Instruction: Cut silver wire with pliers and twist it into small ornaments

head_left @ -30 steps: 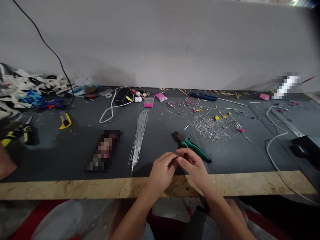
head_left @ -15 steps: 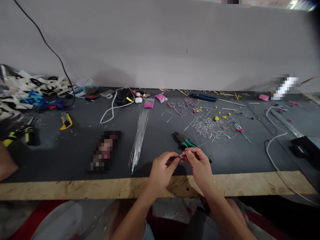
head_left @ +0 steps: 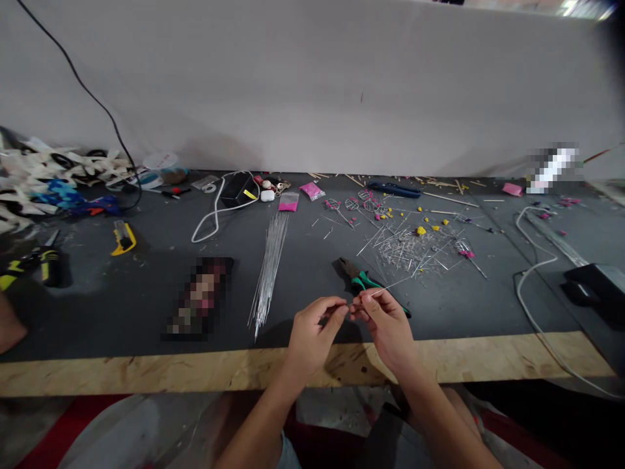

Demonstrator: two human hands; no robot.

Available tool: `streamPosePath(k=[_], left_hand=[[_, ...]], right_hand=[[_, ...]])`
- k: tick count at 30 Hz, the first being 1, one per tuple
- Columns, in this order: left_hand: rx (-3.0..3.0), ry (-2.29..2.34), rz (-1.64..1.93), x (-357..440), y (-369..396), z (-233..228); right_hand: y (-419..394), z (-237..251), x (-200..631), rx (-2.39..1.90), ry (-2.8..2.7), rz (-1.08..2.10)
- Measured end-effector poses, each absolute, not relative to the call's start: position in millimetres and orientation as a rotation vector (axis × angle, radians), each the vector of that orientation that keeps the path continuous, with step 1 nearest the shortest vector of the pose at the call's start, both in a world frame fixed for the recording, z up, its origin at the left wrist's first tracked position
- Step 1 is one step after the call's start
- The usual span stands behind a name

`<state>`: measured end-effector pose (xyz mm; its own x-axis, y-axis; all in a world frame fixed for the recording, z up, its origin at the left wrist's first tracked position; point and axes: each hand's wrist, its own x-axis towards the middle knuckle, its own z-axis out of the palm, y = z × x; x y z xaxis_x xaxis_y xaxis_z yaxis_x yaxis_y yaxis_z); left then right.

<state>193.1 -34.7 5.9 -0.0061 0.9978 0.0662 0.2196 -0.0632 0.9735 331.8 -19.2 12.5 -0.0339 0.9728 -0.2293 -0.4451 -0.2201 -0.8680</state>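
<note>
While both hands pinch it, thin wire betw. left hand & right hand, green pliers just behind.

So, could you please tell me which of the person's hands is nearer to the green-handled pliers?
Right. The right hand sits just in front of the pliers, overlapping the handle ends in view, and pinches a thin wire. The left hand is farther left, apart from them.
</note>
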Motion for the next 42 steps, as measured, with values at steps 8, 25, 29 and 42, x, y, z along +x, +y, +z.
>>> streamPosePath(k=[8, 25, 29, 42], left_hand=[[1.396, 1.314, 1.149, 190.0, -35.5, 6.0], [1.260, 1.229, 1.172, 190.2, -35.3, 5.2], [1.248, 1.169, 1.159, 188.6, -35.1, 6.8], [1.269, 1.251, 1.069, 184.3, -32.5, 12.1]], right_hand=[[-19.9, 16.1, 331.8, -1.056, -0.884, 1.568], [-21.7, 18.4, 330.9, -1.097, -0.979, 1.506], [-22.8, 19.7, 331.5, -1.098, -0.995, 1.494], [-27.3, 10.5, 332.6, -1.171, -1.091, 1.364]])
